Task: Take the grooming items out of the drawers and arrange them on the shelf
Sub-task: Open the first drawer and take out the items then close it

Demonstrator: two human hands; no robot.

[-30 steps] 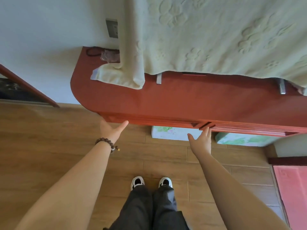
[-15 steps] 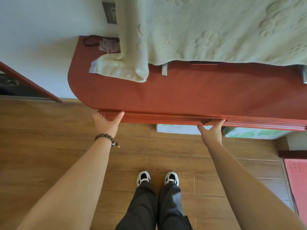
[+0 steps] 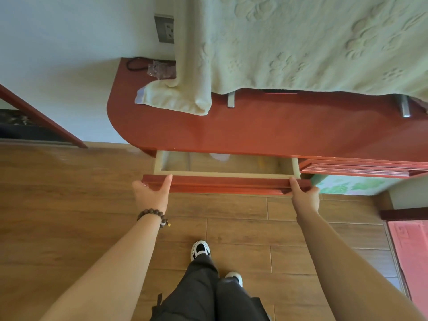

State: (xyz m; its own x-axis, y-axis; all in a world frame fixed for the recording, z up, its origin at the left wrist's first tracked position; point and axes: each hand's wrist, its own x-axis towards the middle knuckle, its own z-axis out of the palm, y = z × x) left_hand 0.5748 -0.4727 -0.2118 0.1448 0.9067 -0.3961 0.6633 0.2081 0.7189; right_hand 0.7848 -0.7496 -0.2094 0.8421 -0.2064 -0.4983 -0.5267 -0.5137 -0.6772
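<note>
Left hand (image 3: 151,193) and right hand (image 3: 305,197) grip the drawer (image 3: 225,185) front's ends. It looks stiff, probably light.

Red drawer (image 3: 227,185), pale-green flower-embossed towel (image 3: 301,42)

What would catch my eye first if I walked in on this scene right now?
Probably the two hands: the left hand and right hand grip the ends of a red drawer front, pulled partly out from under the red dresser top. Next, the big pale green towel draped over the back of that top.
</note>
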